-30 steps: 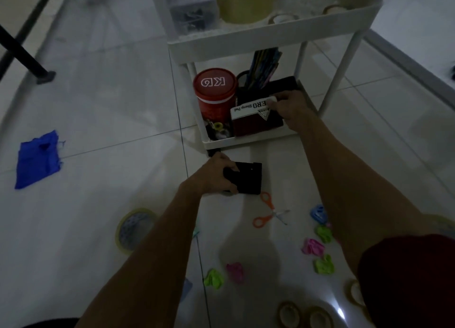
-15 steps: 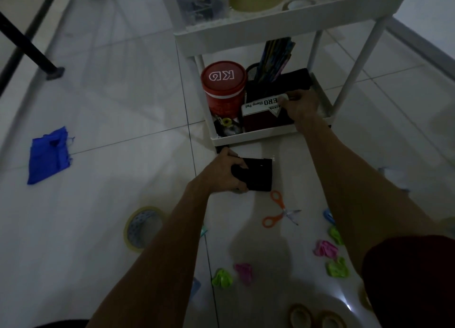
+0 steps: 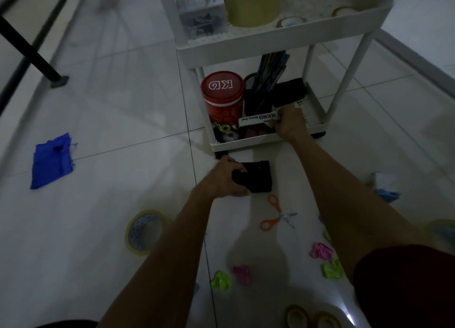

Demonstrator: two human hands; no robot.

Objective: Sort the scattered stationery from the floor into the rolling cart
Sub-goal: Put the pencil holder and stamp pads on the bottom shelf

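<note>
Now left hand (image 3: 221, 177) grips black case (image 3: 259, 177), right hand (image 3: 290, 123) stamp-pad box (image 3: 257, 119).

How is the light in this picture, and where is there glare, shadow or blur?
Head view: dim overall; a bright glare spot on the floor at bottom right; a soft shadow near the orange scissors; the things on the top shelf of the cart look blurred.
</note>
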